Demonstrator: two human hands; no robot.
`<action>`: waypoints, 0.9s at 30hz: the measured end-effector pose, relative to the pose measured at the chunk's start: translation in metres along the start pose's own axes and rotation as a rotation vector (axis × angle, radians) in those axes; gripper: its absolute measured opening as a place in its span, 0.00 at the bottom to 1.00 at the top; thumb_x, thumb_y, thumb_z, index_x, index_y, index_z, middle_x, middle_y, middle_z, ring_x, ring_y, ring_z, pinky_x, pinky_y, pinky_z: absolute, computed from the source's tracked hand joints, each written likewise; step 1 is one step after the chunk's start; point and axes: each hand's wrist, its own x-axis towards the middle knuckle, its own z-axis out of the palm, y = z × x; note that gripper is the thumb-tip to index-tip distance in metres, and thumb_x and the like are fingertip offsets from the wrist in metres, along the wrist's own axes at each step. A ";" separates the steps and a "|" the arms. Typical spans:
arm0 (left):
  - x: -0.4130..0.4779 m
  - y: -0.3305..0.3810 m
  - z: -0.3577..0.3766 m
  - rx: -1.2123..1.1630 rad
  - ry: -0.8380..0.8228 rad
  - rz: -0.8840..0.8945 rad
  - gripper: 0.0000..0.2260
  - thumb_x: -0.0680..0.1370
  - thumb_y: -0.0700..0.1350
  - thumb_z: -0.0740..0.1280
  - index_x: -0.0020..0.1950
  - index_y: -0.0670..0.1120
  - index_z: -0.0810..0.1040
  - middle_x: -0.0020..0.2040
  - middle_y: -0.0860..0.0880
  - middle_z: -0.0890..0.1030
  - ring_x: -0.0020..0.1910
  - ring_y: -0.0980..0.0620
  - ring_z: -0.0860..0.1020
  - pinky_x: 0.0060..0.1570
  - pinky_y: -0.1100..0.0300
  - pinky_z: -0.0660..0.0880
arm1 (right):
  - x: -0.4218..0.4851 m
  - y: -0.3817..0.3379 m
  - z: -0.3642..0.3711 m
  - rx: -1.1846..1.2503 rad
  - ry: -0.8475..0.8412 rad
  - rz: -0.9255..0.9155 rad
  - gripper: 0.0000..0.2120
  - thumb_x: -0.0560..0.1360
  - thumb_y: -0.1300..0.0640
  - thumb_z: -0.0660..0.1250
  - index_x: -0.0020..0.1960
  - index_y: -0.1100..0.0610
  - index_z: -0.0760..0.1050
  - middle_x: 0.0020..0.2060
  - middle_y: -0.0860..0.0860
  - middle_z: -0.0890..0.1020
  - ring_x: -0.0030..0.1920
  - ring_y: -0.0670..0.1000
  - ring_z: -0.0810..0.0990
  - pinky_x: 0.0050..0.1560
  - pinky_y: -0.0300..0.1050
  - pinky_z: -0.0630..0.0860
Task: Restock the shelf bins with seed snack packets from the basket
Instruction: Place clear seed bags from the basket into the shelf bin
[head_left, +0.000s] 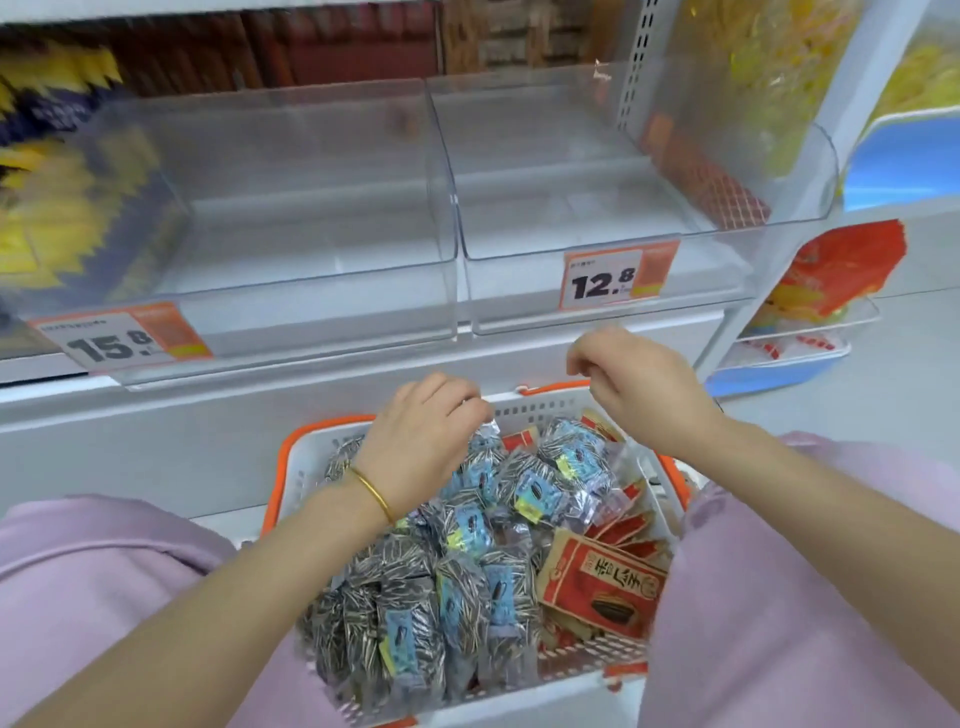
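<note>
Striped seed packets (467, 551) with blue labels are heaped in the basket (293, 467), filling its left side and middle from the near edge to the far edge. Red packets (605, 584) lie along its right side, and a few more show at the far right corner. The basket is white with an orange rim and sits low in front of the shelf, between folds of pink cloth (93, 571) on either side.

The left grip (426, 431) is down at the far edge of the basket, fingers curled round the top of one striped packet (485, 441) on the heap. A gold bangle (371, 493) circles that wrist. The right grip (639, 384) hangs above the basket's far right corner, apart from the packets, its fingers curled downward. I cannot tell whether it pinches anything.

On the shelf above the basket two clear bins stand side by side, touching. The left bin (311, 296) carries a price tag (122, 338) reading 15.8 at its front left corner. The right bin (519, 291) carries a tag (618, 275) reading 12.8 on its front wall.

Yellow bags (57, 218) crowd the space left of the left bin. Blue trays (898, 166) with red and yellow bags stand at the right end of the shelf.
</note>
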 end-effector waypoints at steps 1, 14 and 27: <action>-0.001 0.001 0.009 -0.013 -0.057 0.005 0.11 0.68 0.35 0.62 0.47 0.44 0.78 0.45 0.47 0.80 0.45 0.46 0.75 0.38 0.54 0.76 | -0.001 0.012 0.013 -0.038 -0.193 0.049 0.12 0.76 0.64 0.56 0.53 0.54 0.75 0.52 0.50 0.79 0.52 0.54 0.77 0.47 0.50 0.75; -0.018 0.000 0.041 -0.196 -0.396 -0.397 0.11 0.76 0.38 0.63 0.57 0.46 0.78 0.56 0.48 0.78 0.58 0.46 0.72 0.61 0.51 0.69 | 0.013 0.027 0.111 0.176 -0.893 0.133 0.36 0.71 0.49 0.73 0.73 0.58 0.61 0.68 0.55 0.70 0.66 0.53 0.70 0.62 0.44 0.67; -0.010 0.006 0.020 -0.795 -0.430 -0.675 0.26 0.76 0.47 0.68 0.71 0.51 0.63 0.66 0.53 0.70 0.64 0.54 0.70 0.57 0.67 0.65 | 0.023 -0.013 0.074 0.616 -0.627 0.135 0.25 0.69 0.52 0.74 0.64 0.54 0.71 0.51 0.51 0.78 0.50 0.49 0.78 0.51 0.40 0.73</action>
